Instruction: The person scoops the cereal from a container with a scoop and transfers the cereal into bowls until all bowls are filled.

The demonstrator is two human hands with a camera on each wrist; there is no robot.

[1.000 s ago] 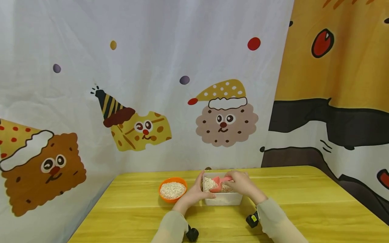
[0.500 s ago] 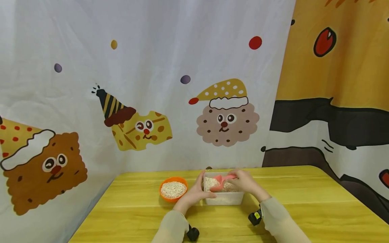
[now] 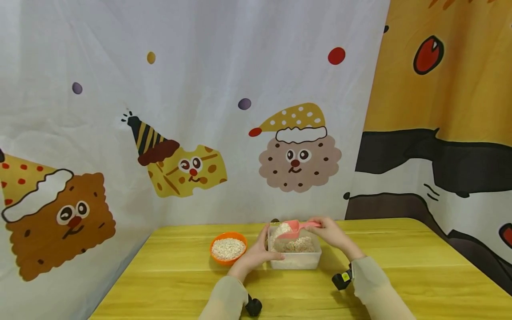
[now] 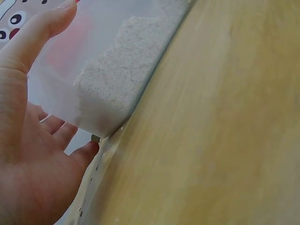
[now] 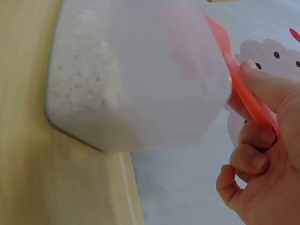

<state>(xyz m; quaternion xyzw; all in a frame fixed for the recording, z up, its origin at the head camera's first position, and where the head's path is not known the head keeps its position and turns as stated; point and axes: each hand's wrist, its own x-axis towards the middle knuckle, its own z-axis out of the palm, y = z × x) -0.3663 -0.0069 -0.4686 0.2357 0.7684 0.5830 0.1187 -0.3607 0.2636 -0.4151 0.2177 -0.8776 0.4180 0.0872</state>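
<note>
A translucent white plastic container (image 3: 295, 262) of pale oat flakes (image 3: 302, 244) stands on the table. My left hand (image 3: 256, 254) grips its left end, thumb along the near wall and fingers round the far side. In the left wrist view the left thumb (image 4: 56, 21) lies against the cloudy wall. My right hand (image 3: 331, 233) holds a pink scoop (image 3: 294, 227) by its handle, thumb on top. The scoop is heaped with flakes and sits at rim height over the container's left part. The handle (image 5: 253, 103) shows between right thumb and fingers in the right wrist view.
An orange bowl (image 3: 219, 261) filled with pale flakes stands left of the container, beside the left hand. The wood-grain table (image 3: 180, 284) ends at a cartoon-printed curtain (image 3: 200, 89) behind. Some loose flakes lie near the container's base in the left wrist view.
The right hand has lifted the scoop from down in the flakes up to rim level, moving slightly right. A dip shows in the flakes beneath. The left hand keeps its grip on the container.
</note>
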